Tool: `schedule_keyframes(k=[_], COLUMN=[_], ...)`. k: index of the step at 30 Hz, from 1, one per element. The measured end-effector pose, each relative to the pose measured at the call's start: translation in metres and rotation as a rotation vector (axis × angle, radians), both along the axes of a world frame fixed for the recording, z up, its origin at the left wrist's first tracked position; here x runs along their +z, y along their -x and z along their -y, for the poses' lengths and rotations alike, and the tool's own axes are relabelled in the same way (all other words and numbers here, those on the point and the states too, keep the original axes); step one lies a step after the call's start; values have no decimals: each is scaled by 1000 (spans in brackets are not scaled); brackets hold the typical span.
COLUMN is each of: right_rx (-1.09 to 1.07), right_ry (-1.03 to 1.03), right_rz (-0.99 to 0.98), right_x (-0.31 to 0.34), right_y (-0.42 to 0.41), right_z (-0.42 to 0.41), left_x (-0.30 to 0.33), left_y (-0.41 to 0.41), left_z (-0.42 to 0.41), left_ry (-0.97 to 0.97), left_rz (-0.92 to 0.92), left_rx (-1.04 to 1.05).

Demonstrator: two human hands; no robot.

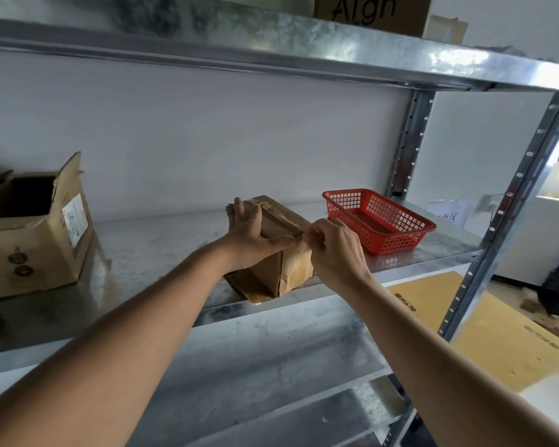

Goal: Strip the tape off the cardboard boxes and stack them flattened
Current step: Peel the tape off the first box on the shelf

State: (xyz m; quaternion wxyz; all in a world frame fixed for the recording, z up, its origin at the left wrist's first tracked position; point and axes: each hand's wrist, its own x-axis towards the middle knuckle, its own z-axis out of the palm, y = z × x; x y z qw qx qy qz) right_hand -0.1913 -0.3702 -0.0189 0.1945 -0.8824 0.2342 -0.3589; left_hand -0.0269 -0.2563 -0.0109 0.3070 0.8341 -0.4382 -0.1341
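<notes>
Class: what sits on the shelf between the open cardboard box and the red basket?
In the head view, the small taped box, steadied by the left hand while the right hand pinches its tape.

Top-shelf box (371,9) partly beyond upper edge

- Bright daylight from right; far right blown out
- Glare on upper shelf (449,59); left box (29,240) dark inside
- Edges bowed; post (510,201) curved; top left smeared; slight softness overall
</notes>
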Motion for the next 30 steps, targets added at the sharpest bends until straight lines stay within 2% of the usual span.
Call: schedule_keyframes(k=[10, 15, 18, 22, 25, 30], right_rx=[21, -10, 3, 114, 122, 77], right_ry=[-97, -57, -50, -288, -357, -293], right_rz=[-125, -198, -88, 126, 238, 214], right_x=[21, 25, 17, -10, -21, -18], right_y=[4, 4, 4, 13, 8, 1], right_z=[-6, -10, -8, -2, -3, 1], left_x=[0, 0, 1, 3, 5, 1], left_y=[-7, -7, -6, -3, -1, 1], left_z=[5, 5, 4, 2, 1, 1], left_ry=[-94, -110, -103, -62, -61, -60], left_rz=[18, 29, 23, -5, -26, -15], left_rx=[-20, -22, -14, -29, -46, -41])
